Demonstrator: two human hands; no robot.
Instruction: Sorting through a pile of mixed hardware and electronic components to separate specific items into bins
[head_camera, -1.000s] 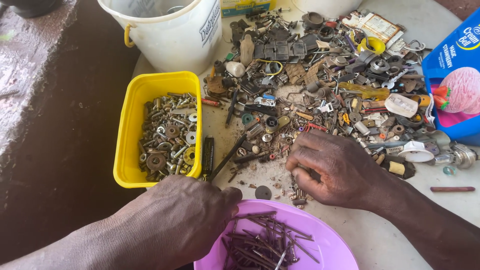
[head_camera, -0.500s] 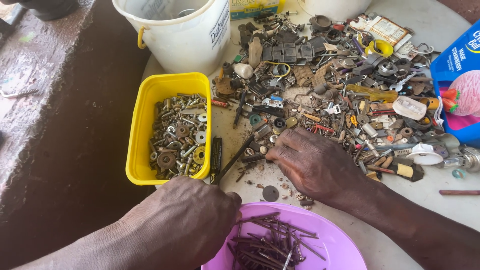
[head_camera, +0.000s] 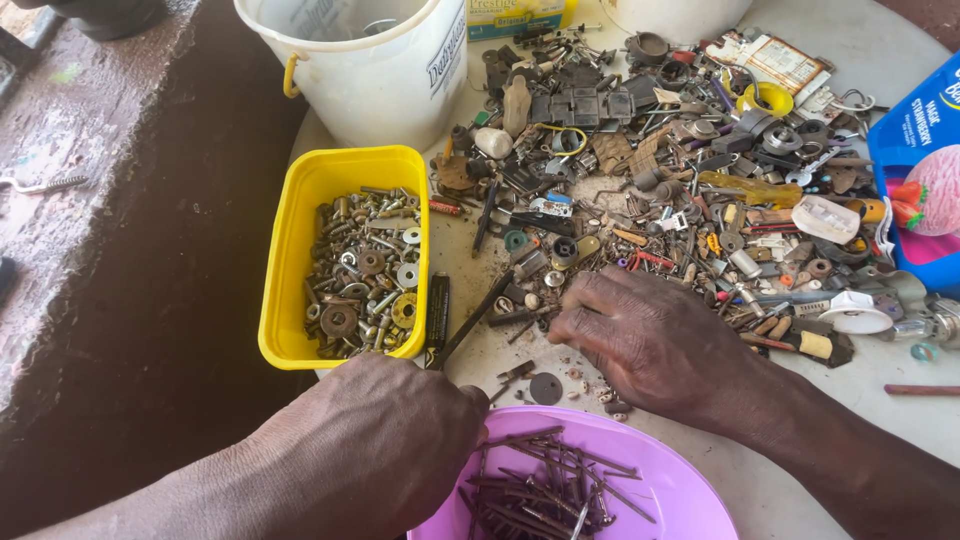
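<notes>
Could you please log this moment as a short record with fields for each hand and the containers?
left hand: closed on a long dark rod
right hand: fingertips down in the pile of small metal parts
yellow tub: nuts, washers, bolts
pink bowl: rusty nails
white bucket: behind the tub
surface: white table

I count two hands of mine at work: my left hand (head_camera: 375, 440) and my right hand (head_camera: 650, 340). There is one yellow tub (head_camera: 300, 200) of bolts and washers, too many to number, one pink bowl (head_camera: 690, 500) of rusty nails, again past counting, one white bucket (head_camera: 390, 85), one blue carton (head_camera: 915, 130), and one heap of mixed hardware (head_camera: 650, 180).
</notes>
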